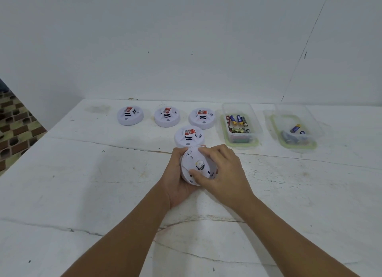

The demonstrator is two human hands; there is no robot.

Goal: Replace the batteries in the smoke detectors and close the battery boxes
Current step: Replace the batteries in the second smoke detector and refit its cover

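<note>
One smoke detector (pixel 198 165) is held between both hands, back side up, tilted toward the head. Left hand (pixel 177 179) cups it from below/left, fingers curled round the rim. Right hand (pixel 221 169) grips from the right: thumb and fingertips on the back face, nearer the battery box. Four more detectors (pixel 189 136) lie just beyond the hands; battery tubs (pixel 239 123) beyond-right.

A: What colour are the smoke detectors (pixel 130 116)?
B: White, each with a red label (pixel 128 109) and black slots on top.
A: The desk (pixel 82 183)?
B: White, scuffed, with dark cracks.
A: And the tubs on the right?
B: Clear with pale green rims (pixel 241 145); the batteries (pixel 237 120) inside are blue, gold, black and red.
</note>
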